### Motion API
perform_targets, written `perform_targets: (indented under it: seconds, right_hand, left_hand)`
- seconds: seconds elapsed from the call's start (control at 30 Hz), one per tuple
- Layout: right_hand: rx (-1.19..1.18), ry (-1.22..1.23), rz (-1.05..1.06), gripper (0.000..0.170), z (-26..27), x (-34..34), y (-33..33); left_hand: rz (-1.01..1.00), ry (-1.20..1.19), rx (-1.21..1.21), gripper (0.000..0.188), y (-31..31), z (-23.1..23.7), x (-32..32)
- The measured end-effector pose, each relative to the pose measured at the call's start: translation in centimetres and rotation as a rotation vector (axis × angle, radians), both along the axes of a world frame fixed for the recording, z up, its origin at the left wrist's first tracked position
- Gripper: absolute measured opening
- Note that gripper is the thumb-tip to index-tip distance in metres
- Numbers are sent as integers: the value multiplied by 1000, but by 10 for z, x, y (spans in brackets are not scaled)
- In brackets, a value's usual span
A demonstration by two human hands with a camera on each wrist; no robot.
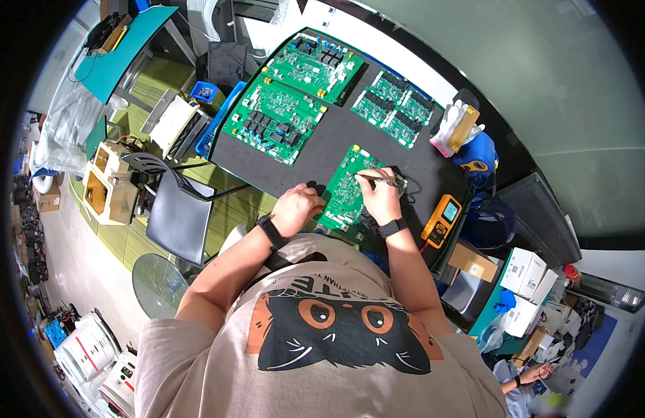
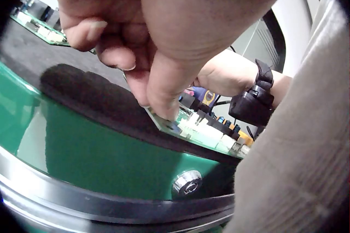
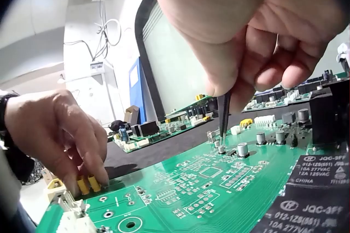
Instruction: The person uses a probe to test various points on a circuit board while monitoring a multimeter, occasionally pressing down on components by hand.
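A green circuit board [image 1: 344, 189] lies on the dark mat right in front of me. My left hand [image 1: 296, 210] pinches its near left edge between thumb and fingers, beside yellow connectors [image 3: 89, 184] in the right wrist view. My right hand [image 1: 382, 200] is over the board and pinches dark tweezers [image 3: 224, 114], points down. Their tips are right at a small silver cylindrical component [image 3: 221, 149], close to another capacitor [image 3: 243, 149]. Black relays [image 3: 298, 216] stand on the near part of the board.
Two large circuit boards [image 1: 275, 118] lie at the back left of the mat [image 1: 329, 132], and a panel of smaller boards [image 1: 394, 108] at the back right. An orange handheld meter [image 1: 442, 221] lies to the right, below a blue-and-yellow tool [image 1: 478, 155] and gloves [image 1: 453, 131].
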State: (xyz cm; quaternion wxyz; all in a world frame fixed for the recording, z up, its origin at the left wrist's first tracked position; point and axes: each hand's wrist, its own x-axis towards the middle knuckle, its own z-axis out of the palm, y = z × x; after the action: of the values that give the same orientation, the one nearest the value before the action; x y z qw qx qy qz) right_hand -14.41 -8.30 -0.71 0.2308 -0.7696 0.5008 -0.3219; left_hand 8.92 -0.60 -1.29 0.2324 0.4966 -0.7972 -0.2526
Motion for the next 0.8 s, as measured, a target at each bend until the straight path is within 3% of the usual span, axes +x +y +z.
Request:
perform_targets:
  seconds: [0.8]
  right_hand:
    - [58, -26, -5, 8, -7, -6, -2]
  left_hand:
    - [7, -32, 6, 19, 0, -3, 0]
